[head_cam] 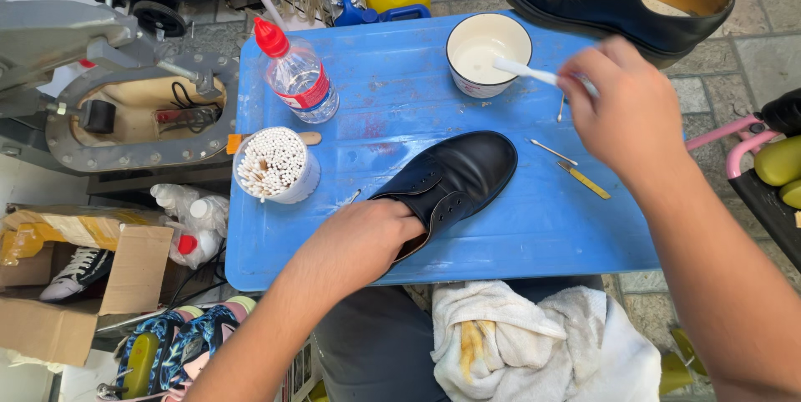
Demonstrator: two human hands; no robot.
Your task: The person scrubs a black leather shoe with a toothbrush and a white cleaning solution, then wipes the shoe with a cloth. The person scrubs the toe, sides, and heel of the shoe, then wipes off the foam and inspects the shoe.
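Left hand (360, 239): fingers curl inside the opening of the black shoe (455, 181), which lies on the blue table (534, 235).
Right hand (626, 110): fingers closed on a white brush (524, 70), its tip probably inside the white bowl (488, 53).
Near left fingers: cup of cotton swabs (274, 164).

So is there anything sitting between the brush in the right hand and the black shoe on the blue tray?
Nothing visible. The right hand holds the white brush over the white bowl, and the bare blue tray lies between it and the black shoe, steadied by the left hand.
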